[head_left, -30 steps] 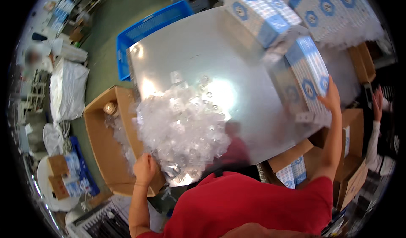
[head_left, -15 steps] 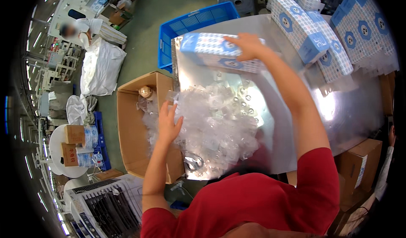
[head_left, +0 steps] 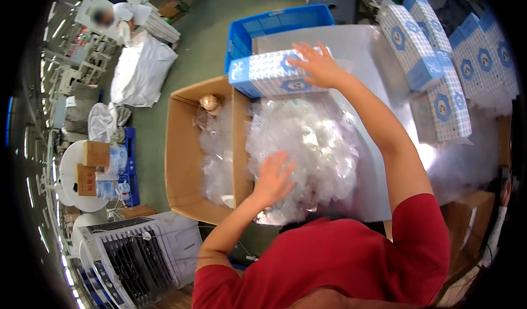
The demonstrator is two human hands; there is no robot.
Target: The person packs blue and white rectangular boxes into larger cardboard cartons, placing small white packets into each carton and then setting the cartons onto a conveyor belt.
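Observation:
My right hand (head_left: 317, 65) grips a blue-and-white patterned box (head_left: 269, 74) and holds it over the far left part of the shiny metal table (head_left: 357, 40). A heap of clear plastic wrappers (head_left: 307, 144) lies on the table in front of me. With fingers spread, my left hand (head_left: 273, 178) rests flat on the near left side of that heap. An open cardboard carton (head_left: 184, 144) stands on the floor left of the table, with more clear wrappers and a brown round thing (head_left: 208, 102) inside.
Several more blue-and-white boxes (head_left: 433, 51) are stacked at the table's far right. A blue plastic crate (head_left: 274, 26) stands behind the carton. A white fan unit (head_left: 137, 251) is at lower left. Another person (head_left: 118, 15) works far off at upper left.
My right hand carried the patterned box from the stack at the right across to the table's far left. My left hand moved from the heap's edge onto the wrappers.

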